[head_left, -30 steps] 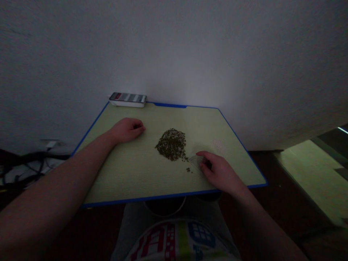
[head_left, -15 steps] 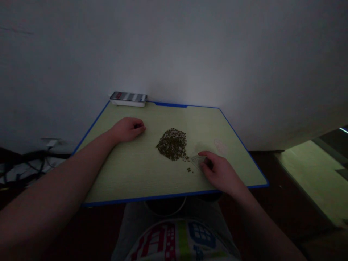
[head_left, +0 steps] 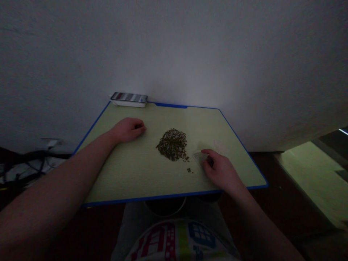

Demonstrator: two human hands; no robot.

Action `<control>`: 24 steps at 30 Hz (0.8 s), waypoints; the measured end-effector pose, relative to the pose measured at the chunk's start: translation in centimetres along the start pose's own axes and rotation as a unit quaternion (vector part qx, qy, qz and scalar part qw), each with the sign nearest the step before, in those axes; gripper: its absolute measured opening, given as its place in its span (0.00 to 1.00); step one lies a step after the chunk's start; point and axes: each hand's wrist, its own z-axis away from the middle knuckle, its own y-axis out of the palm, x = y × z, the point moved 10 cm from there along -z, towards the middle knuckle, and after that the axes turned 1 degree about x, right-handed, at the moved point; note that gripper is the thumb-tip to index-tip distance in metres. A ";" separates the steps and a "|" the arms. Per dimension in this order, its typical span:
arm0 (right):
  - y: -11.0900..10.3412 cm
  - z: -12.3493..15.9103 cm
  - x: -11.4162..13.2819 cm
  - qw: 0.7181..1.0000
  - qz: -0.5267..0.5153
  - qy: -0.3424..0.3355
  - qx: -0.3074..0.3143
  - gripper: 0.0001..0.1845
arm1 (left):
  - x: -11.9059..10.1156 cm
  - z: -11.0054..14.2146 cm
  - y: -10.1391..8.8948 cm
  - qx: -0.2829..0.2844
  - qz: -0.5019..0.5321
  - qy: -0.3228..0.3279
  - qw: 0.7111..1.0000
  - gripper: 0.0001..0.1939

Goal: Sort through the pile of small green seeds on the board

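My right hand [head_left: 219,168] pinches a clear protractor [head_left: 198,156] between thumb and fingers, flat on or just above the board. Its curved, marked edge faces left, and the rest is hidden behind my fingers. Left of it lies a heap of small dark green beans mixed with pale grains [head_left: 172,145]. Several loose beans [head_left: 189,170] sit between the heap and the protractor. A faint patch of pale grains [head_left: 220,145] is beyond my right hand. My left hand [head_left: 128,129] rests on the board left of the heap, fingers curled; whether anything is inside cannot be seen.
A pale board [head_left: 130,177] with a blue rim is the work surface, its far edge against the wall [head_left: 174,54]. A phone [head_left: 129,97] lies on a white box [head_left: 130,104] at the back left. Below the near edge is a dark round container [head_left: 165,206]. Cables [head_left: 40,163] hang at left.
My right hand has drawn the protractor slightly right, away from the heap, so a gap shows between them. My left hand has stayed in place.
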 end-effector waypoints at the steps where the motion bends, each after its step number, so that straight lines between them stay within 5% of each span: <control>1: 0.0 0.0 -0.1 1.000 -0.002 0.000 0.000 0.20 | -0.1 0.0 0.0 0.000 0.000 0.003 1.000 0.21; 16: 0.4 -1.5 2.2 0.999 0.040 -0.033 -0.012 0.21 | 0.2 -0.2 0.1 -0.004 0.003 0.009 1.000 0.20; 24: -1.0 -1.7 -0.2 0.996 0.072 0.012 -0.049 0.22 | -0.1 -0.1 0.0 -0.006 -0.002 0.010 1.000 0.20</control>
